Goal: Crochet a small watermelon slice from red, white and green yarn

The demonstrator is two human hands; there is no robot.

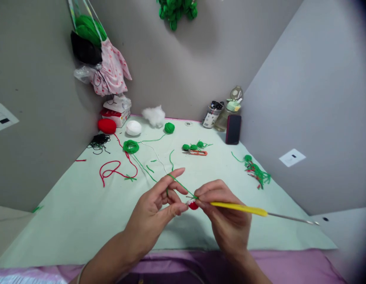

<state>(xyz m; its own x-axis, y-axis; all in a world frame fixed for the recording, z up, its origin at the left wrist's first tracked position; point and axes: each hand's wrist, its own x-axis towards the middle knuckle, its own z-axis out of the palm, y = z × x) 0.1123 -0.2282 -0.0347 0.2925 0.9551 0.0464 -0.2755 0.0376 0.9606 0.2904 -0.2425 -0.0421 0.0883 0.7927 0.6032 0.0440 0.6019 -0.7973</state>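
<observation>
The left hand point(151, 209) and the right hand point(227, 215) are close together above the table point(82, 221). The right hand grips a yellow hook point(239, 208). The left thumb and a finger pinch a little red and white yarn piece point(193, 204), which sits between the hands. Green yarn point(182, 185) runs over the left pointing finger (it sticks out nearly straight). Orange snips point(202, 153) lie farther back, near small green balls point(194, 147).
</observation>
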